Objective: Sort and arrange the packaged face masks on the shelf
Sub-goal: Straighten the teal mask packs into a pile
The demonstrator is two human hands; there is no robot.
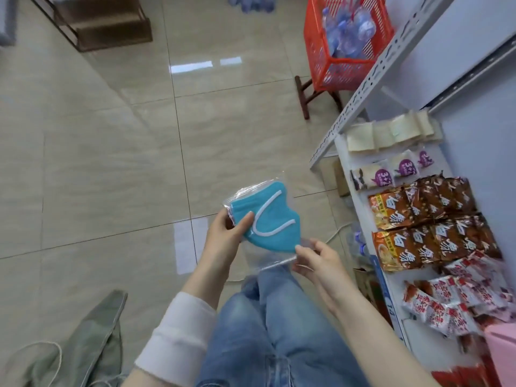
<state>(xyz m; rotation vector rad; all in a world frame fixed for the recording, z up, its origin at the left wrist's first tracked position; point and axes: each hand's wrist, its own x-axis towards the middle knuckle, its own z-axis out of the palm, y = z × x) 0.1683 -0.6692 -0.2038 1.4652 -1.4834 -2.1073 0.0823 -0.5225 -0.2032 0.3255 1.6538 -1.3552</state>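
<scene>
A teal face mask with a white ear loop, sealed in a clear plastic packet (275, 219), is held over the floor in front of my knees. My left hand (226, 236) grips the packet's left end, thumb on top of the mask. My right hand (321, 263) pinches the packet's lower right corner between thumb and fingers. The white metal shelf (346, 160) stands to the right. At its far end lie several pale packets (391, 132) that may be masks; I cannot tell for sure.
The shelf holds white-and-purple snack packs (391, 171), brown foil bags (424, 219) and red-and-white bags (452, 297). A pink box (502, 347) sits at the near right. A red basket of water bottles (343, 37) stands beyond the shelf. A grey-green bag (83, 336) lies on the tiled floor at left.
</scene>
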